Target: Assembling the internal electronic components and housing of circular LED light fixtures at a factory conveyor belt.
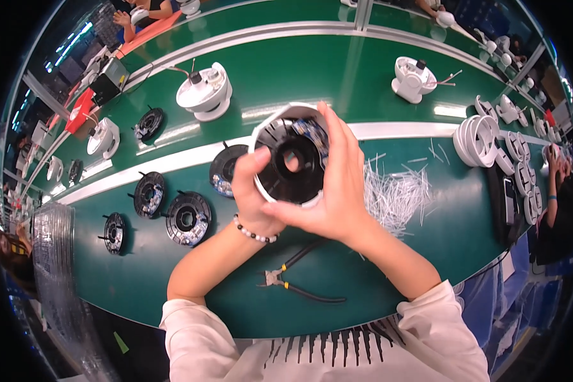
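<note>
Both my hands grip a white ring-shaped housing [262, 127] with a black round plate [299, 184] inside it, raised above the green bench. A circuit board [309, 132] shows along the plate's upper right, and a hole goes through its middle. My left hand [251, 191] closes on the lower left rim, its thumb over the edge. My right hand [345, 184] wraps round the right side. Below my hands lie side cutters [275, 277] with dark handles, spread apart on the bench. Another black plate with a board [226, 170] is partly hidden behind my left hand.
Several black plates [189, 218] sit at the left. White cable ties or strips [395, 197] lie piled right of my hands. White rings [476, 141] stand far right, near a phone [509, 200]. White fan-like housings [204, 92] stand beyond a metal rail [401, 130]. Other people work around the bench.
</note>
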